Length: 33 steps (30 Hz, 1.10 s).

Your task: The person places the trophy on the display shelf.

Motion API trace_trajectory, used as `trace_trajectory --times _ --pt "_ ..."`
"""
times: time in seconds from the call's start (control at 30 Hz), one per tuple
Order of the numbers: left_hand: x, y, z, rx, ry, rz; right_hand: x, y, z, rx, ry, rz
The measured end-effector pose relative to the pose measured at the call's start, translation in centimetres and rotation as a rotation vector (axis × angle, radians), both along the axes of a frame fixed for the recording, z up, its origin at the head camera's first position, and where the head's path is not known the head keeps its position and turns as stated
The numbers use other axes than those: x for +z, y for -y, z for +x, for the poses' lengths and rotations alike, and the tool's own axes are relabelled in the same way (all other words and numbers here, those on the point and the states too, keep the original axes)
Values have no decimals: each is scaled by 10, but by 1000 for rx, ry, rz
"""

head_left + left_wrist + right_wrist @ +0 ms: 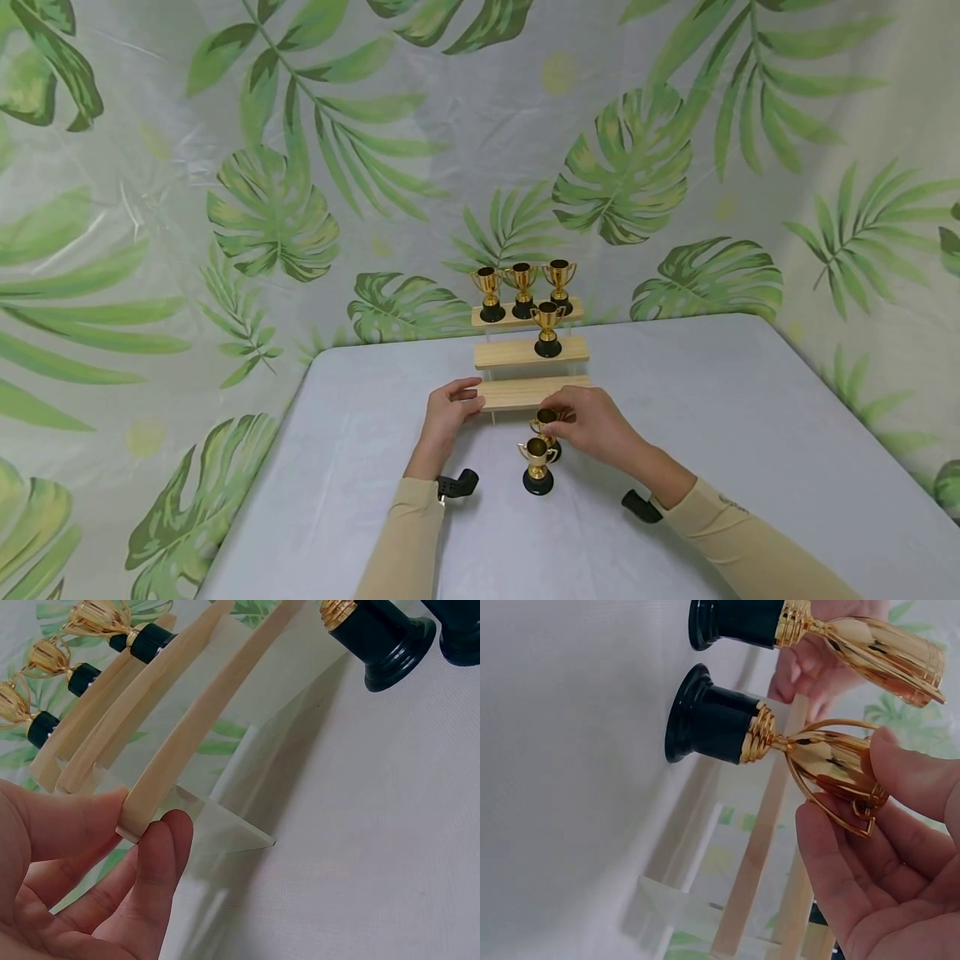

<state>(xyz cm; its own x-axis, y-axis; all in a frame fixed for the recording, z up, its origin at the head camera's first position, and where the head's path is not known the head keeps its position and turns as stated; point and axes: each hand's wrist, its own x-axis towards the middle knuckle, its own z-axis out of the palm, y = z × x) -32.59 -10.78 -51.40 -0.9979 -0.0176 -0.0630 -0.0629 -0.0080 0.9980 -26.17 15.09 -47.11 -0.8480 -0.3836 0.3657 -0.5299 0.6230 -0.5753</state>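
My left hand (447,412) pinches the left end of the lowest wooden board (517,392) of a three-step display stand, thumb above and fingers beneath. My right hand (596,423) holds a small gold trophy cup (829,759) near its rim and handle, thumb on one side and fingers on the other. Its black base (714,724) is close over the white tabletop, in front of the stand. Nearer to me, a second gold trophy (537,471) stands upright. The lowest board bears no trophy.
On the top board (480,318) stand three gold trophies (522,290) in a row. One more trophy (548,329) is on the middle board (504,355), right of its centre. Clear side panels (225,825) support the boards. A leaf-patterned sheet (450,150) hangs behind the table (360,500).
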Motion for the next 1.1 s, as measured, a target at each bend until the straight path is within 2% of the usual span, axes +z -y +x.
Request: trace_trajectory --times 0.53,1.1 --pt "0 1 1 -21 -2 33 0 1 3 -8 7 3" --pt "1 0 -1 -2 -4 22 0 1 3 -8 -32 -4"
